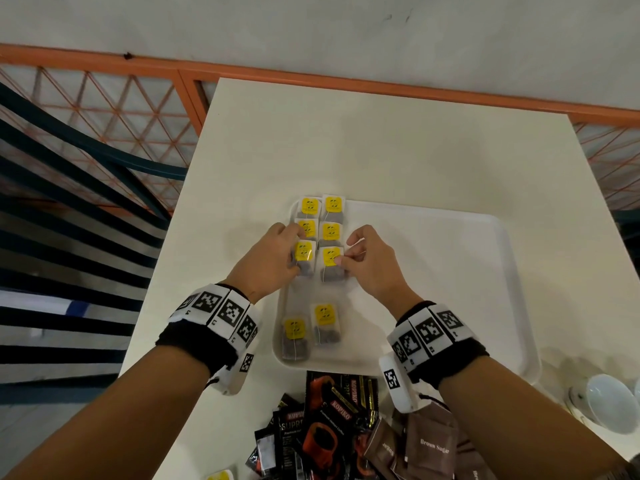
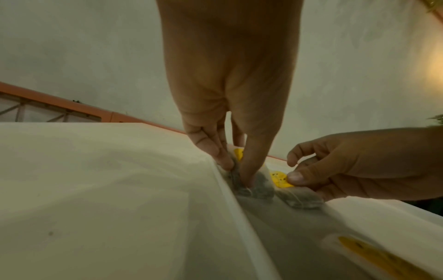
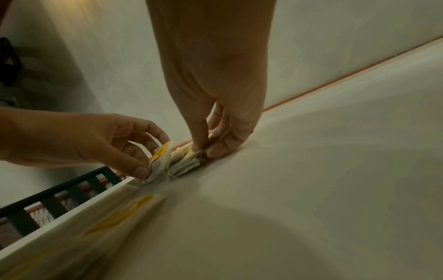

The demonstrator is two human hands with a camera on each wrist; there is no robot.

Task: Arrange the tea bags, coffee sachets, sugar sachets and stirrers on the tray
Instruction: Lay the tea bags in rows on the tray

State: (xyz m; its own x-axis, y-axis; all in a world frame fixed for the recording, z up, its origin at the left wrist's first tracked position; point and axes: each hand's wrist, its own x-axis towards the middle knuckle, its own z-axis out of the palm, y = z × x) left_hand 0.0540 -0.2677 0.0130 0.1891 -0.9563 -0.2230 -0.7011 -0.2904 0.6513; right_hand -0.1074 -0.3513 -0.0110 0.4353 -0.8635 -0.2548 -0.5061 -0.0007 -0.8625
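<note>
Eight tea bags [image 1: 322, 239] lie along the tray's [image 1: 450, 271] left edge. Left grip [image 1: 273, 258] pinches one bag [image 1: 304, 259]; right grip [image 1: 367, 265] seemingly pinches its neighbour [image 1: 330, 265]

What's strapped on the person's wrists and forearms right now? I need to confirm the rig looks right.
Both forearms are bare, no sleeves or gloves. The left hand and right hand each have a black fabric wristband topped by a ring of white square tiles printed with black fiducial markers. A white camera housing with its own marker hangs under each wrist, with a thin black cord.
</note>
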